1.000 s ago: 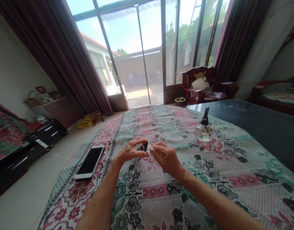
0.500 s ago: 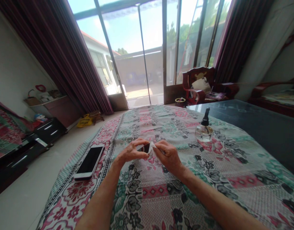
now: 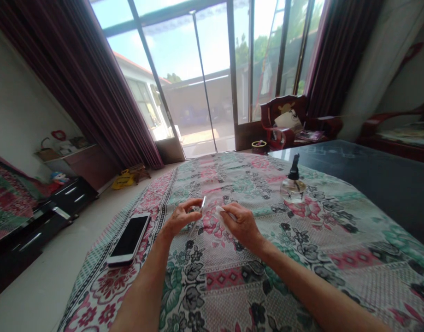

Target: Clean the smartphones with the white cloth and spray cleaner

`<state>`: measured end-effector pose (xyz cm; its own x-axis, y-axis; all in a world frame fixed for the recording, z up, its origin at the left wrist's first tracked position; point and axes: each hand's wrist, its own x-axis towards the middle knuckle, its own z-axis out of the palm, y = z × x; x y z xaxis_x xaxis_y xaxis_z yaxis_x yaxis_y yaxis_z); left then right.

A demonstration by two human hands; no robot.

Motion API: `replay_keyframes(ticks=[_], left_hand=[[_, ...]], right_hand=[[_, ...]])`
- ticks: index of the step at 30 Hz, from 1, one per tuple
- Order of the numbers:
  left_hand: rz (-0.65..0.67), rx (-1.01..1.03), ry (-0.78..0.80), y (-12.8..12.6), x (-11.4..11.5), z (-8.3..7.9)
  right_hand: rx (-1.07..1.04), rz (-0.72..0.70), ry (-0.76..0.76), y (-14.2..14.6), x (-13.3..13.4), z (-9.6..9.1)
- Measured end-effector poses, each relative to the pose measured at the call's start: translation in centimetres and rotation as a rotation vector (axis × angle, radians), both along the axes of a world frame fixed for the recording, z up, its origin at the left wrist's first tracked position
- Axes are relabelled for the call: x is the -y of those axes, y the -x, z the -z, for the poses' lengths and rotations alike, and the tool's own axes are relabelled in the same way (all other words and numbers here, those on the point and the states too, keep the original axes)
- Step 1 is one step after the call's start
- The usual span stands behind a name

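Note:
My left hand is closed in a pinch on a small thin flat object, seen edge-on above the flowered tablecloth. My right hand is closed on a small white wipe, a short gap to the right of that object. Both hands hover over the middle of the cloth. A white smartphone with a dark screen lies on the cloth to the left of my left hand.
A small clear bottle with a black spray top stands on the cloth at the right. The bare dark table top shows beyond. A red wooden chair and glass doors are behind; a low dark cabinet is at left.
The hands have come apart: the wipe no longer touches the small flat object. My left hand has turned the object so it shows edge-on.

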<state>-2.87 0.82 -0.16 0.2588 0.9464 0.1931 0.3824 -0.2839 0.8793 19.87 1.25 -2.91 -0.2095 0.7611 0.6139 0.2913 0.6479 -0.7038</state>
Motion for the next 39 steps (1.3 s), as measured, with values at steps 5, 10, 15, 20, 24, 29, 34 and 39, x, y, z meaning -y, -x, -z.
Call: replay_keyframes(ticks=[5, 10, 15, 20, 24, 29, 34, 39], left_hand=[[-0.032, 0.141, 0.083, 1.1, -0.4, 1.1], [-0.011, 0.11, 0.081, 0.3, -0.3, 0.8], [0.102, 0.053, 0.035, -1.7, 0.1, -0.2], [0.102, 0.082, 0.04, -2.4, 0.2, -0.5], [0.095, 0.104, 0.064, -2.4, 0.2, -0.1], [0.075, 0.117, 0.047, -2.7, -0.1, 0.3], [0.042, 0.07, 0.031, -2.4, 0.0, 0.1], [0.034, 0.048, 0.015, -2.5, 0.2, -0.1]], right_hand=[[-0.01, 0.015, -0.007, -0.1, -0.1, 0.1], [-0.049, 0.0, -0.009, 0.2, 0.0, -0.4], [-0.115, 0.001, 0.083, 0.6, 0.5, -1.1], [-0.217, -0.035, 0.218, 1.0, 0.8, -1.2], [-0.322, -0.066, 0.351, 1.3, 0.7, -1.0], [-0.427, -0.11, 0.432, 2.0, 0.9, -1.5], [-0.519, -0.124, 0.451, 3.1, 2.0, -1.9], [-0.556, -0.132, 0.572, 3.5, 2.1, -1.2]])
